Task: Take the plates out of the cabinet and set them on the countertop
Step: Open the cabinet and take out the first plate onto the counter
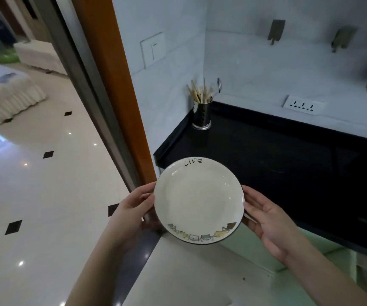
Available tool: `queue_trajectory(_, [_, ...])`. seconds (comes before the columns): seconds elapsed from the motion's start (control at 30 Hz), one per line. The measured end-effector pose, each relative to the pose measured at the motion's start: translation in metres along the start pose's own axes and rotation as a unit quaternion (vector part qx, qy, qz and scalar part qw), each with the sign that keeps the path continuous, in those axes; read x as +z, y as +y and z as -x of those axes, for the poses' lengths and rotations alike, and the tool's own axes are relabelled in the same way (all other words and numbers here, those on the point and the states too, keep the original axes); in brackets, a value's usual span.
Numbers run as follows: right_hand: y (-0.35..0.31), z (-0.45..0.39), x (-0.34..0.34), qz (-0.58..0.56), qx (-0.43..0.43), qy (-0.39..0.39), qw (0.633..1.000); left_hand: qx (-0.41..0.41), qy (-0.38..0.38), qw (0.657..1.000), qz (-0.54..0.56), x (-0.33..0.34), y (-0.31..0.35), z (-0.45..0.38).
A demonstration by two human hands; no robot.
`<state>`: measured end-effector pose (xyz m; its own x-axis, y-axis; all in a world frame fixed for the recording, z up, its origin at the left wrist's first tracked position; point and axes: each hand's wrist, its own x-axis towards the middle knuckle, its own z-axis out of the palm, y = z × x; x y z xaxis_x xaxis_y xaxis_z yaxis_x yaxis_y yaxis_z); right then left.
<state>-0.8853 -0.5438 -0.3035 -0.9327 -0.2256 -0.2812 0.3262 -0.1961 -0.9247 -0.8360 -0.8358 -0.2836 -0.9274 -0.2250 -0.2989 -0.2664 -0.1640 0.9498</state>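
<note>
A round cream plate (198,199) with the word "life" on its far rim and small drawings on its near rim is held level in the air. My left hand (131,208) grips its left edge and my right hand (268,219) grips its right edge. The plate hovers over the near left corner of the black countertop (277,155). The cabinet's pale green front (255,250) shows below the counter edge; its inside is hidden.
A metal holder with chopsticks and a spoon (202,111) stands in the counter's back left corner. A wall socket (302,105) sits above the counter. An orange door frame (111,85) and glossy tiled floor (34,195) lie to the left.
</note>
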Motion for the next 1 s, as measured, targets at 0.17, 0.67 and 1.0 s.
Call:
queue_trajectory(0.17, [-0.003,-0.042,-0.021,-0.01,-0.003,0.048,0.999,-0.047,-0.029,0.998,0.012,0.028,0.006,-0.06])
queue_trajectory(0.67, [0.008,-0.243,-0.08,-0.017,0.094,0.137,0.986,-0.157,-0.016,0.987,-0.021,0.092,-0.008,-0.268])
queue_trajectory(1.0, [0.027,-0.331,-0.081,0.016,0.17,0.192,0.966,-0.21,-0.017,0.977,-0.023,0.098,-0.039,-0.366])
